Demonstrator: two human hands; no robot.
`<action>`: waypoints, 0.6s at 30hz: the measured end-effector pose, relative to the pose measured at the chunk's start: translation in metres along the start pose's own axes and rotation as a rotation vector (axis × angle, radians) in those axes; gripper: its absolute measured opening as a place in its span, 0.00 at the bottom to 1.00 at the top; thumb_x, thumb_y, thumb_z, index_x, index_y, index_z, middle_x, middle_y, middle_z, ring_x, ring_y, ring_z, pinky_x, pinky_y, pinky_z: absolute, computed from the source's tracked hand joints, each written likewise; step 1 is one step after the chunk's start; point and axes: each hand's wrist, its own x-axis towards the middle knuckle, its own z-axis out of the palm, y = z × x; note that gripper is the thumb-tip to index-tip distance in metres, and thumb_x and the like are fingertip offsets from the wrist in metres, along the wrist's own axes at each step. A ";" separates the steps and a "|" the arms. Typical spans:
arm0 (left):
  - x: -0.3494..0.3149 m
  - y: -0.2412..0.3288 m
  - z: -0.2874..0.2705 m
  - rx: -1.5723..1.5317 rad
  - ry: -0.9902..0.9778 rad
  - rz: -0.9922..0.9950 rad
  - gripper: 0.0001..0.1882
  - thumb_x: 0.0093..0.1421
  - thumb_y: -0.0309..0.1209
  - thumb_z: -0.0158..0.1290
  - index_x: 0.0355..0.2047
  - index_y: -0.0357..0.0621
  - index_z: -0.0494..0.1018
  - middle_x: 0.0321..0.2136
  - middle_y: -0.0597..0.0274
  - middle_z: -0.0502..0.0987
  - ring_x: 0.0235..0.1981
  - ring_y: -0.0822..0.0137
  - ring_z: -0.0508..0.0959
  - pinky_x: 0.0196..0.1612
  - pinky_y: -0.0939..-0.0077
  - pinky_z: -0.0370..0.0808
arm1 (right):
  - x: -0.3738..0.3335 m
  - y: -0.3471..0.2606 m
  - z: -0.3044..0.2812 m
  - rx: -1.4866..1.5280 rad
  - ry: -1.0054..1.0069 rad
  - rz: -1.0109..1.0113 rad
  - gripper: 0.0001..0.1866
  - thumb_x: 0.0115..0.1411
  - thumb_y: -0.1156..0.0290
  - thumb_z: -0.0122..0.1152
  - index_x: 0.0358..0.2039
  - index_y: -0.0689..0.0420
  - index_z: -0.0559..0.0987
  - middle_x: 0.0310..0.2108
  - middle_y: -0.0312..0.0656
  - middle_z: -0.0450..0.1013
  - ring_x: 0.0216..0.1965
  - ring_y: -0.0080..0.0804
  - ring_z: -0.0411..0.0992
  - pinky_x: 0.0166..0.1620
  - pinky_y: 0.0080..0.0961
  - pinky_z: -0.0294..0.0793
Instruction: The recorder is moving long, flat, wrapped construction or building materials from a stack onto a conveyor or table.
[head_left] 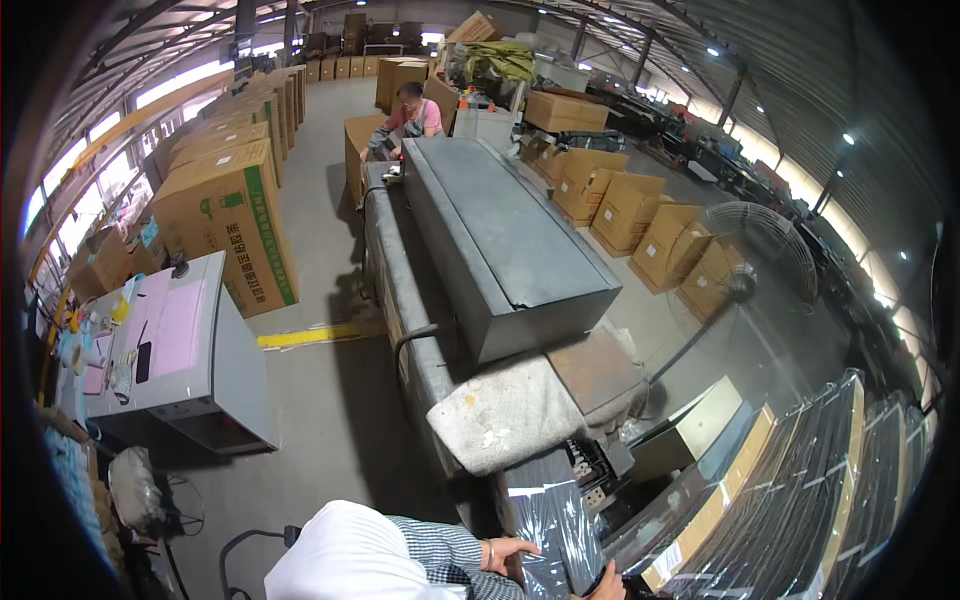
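Note:
Dark flat panels wrapped in clear plastic (548,510) lie at the bottom centre, on the near end of a long machine bench. My left hand (508,552), below a checked sleeve, grips the left edge of the wrapped panels with its fingers over the top. At their right side my right hand (606,582) closes on the edge, partly cut off by the frame's lower border. Just beyond the panels, a worn grey-white cloth pad (508,412) covers the bench, beside a brown board (597,375).
A long grey metal housing (510,235) runs away from me, with a person (415,115) at its far end. Stacked wrapped strips (790,490) stand at right, near a fan (742,282). Open cartons (625,212) line up beyond. A white desk (225,350) stands left.

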 end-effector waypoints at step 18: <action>0.053 0.097 -0.029 0.181 0.356 0.436 0.23 0.58 0.37 0.56 0.51 0.50 0.63 0.47 0.56 0.68 0.44 0.57 0.73 0.38 0.44 0.73 | 0.129 0.005 0.041 0.173 0.459 0.189 0.29 0.50 0.71 0.64 0.54 0.60 0.70 0.59 0.51 0.62 0.62 0.53 0.57 0.63 0.48 0.52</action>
